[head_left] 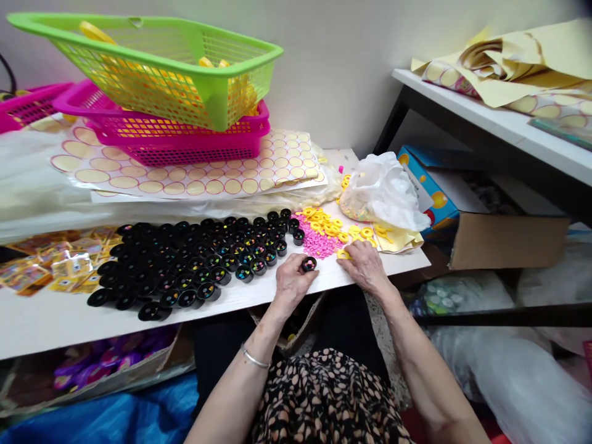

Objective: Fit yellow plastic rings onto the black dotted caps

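My left hand (293, 280) is closed around a small black cup (309, 264) near the table's front edge, its open top facing up with bits of colour inside. To the right, my right hand (365, 265) rests at the table with its fingers on a yellow ring-shaped piece (343, 254). A heap of small pink pieces (319, 240) lies between and beyond the hands, with several yellow ring pieces (324, 221) on and beside it. On my left stand many more black cups (222, 274), several with coloured bits inside.
A green basket (222, 80) of yellow parts sits in a magenta basket (194, 154) on sheets of round stickers (203, 185). A white plastic bag (383, 191) stands at the right. Shiny cards (69, 265) lie far left. A shelf (490, 129) and a cardboard box (504, 240) border the right.
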Available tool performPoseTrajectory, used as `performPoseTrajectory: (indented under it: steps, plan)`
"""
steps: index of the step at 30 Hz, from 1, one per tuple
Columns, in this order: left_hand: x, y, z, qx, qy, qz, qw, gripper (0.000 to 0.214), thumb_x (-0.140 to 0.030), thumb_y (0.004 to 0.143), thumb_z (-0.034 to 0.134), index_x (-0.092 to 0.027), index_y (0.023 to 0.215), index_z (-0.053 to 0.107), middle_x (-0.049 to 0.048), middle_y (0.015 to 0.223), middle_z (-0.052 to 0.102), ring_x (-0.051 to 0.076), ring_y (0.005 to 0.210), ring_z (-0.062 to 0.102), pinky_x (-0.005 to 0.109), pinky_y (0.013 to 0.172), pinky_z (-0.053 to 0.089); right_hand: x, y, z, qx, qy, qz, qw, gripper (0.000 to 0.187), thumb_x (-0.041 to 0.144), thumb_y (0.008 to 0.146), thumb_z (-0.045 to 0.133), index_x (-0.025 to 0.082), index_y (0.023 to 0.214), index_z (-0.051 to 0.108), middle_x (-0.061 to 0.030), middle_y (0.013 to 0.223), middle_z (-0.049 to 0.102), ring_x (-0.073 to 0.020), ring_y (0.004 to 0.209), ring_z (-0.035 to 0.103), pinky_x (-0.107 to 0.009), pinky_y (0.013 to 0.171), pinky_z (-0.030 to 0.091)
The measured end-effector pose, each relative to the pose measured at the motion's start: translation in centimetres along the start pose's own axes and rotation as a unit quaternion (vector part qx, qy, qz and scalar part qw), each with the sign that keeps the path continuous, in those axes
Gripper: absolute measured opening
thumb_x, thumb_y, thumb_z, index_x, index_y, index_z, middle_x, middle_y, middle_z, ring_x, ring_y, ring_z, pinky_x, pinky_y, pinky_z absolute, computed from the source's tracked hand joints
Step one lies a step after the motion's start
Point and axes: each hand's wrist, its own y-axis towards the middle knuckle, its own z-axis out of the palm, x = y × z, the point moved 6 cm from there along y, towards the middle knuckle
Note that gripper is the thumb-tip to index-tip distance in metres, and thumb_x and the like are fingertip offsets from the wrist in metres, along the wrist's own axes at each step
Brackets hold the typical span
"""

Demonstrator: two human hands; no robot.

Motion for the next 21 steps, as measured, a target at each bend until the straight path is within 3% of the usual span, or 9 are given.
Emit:
performPoseTrajectory:
  steps: [5, 8, 12, 17, 21]
  plan:
    - [-0.2, -0.3, 0.2, 0.016, -0.024, -0.006, 1.0, 0.018, -0.019, 0.063, 0.068, -0.017, 0.08, 0.062, -0.0024, 0.072, 0.052, 0.008, 0.059, 0.045, 0.021, 0.056, 0.037, 2.4, 0.0, -1.6, -0.049, 0.122, -0.024, 0.991, 0.023, 0.039, 0.084, 0.053, 0.019, 0.095, 0.057, -0.0066, 0.092, 0.056, -0.0223, 0.088, 0.046, -0.036, 0.077, 0.037]
    - [-0.2, -0.4, 0.1, 0.011, -0.031, -0.004, 0.999, 0.02, -0.019, 0.063, 0.067, -0.016, 0.083, 0.062, -0.0022, 0.071, 0.052, 0.008, 0.058, 0.044, 0.021, 0.055, 0.036, 5.5, 0.4, -1.9, -0.031, 0.18, -0.073, 0.98, 0.023, 0.038, 0.085, 0.052, 0.019, 0.097, 0.056, -0.0065, 0.093, 0.056, -0.0217, 0.087, 0.046, -0.035, 0.077, 0.037]
    - [-0.1, -0.6, 0.0, 0.032, -0.058, 0.007, 0.998, 0.024, -0.014, 0.063, 0.063, -0.016, 0.087, 0.063, -0.0006, 0.077, 0.053, 0.009, 0.062, 0.046, 0.021, 0.057, 0.038, 8.1, 1.1, -1.4, 0.001, 0.155, -0.098, 0.983, 0.021, 0.037, 0.086, 0.05, 0.018, 0.094, 0.057, -0.0068, 0.092, 0.055, -0.0222, 0.087, 0.045, -0.035, 0.076, 0.036]
    - [0.2, -1.0, -0.6, 0.055, -0.115, -0.011, 0.992, 0.034, -0.008, 0.061, 0.059, -0.017, 0.093, 0.064, -0.0008, 0.078, 0.052, 0.009, 0.063, 0.047, 0.021, 0.058, 0.039, 8.6, 1.3, -1.2, 0.025, 0.118, -0.1, 0.988, 0.02, 0.036, 0.086, 0.05, 0.018, 0.09, 0.056, -0.0071, 0.091, 0.055, -0.0217, 0.086, 0.044, -0.035, 0.075, 0.035]
    - [0.9, -1.1, -1.3, 0.014, -0.164, -0.063, 0.984, 0.034, -0.006, 0.062, 0.052, -0.016, 0.091, 0.066, 0.0013, 0.081, 0.058, 0.01, 0.067, 0.051, 0.021, 0.061, 0.04, 8.5, 1.4, -1.3, 0.028, 0.117, -0.1, 0.988, 0.021, 0.036, 0.087, 0.049, 0.018, 0.09, 0.057, -0.0074, 0.09, 0.055, -0.0216, 0.086, 0.044, -0.035, 0.075, 0.035]
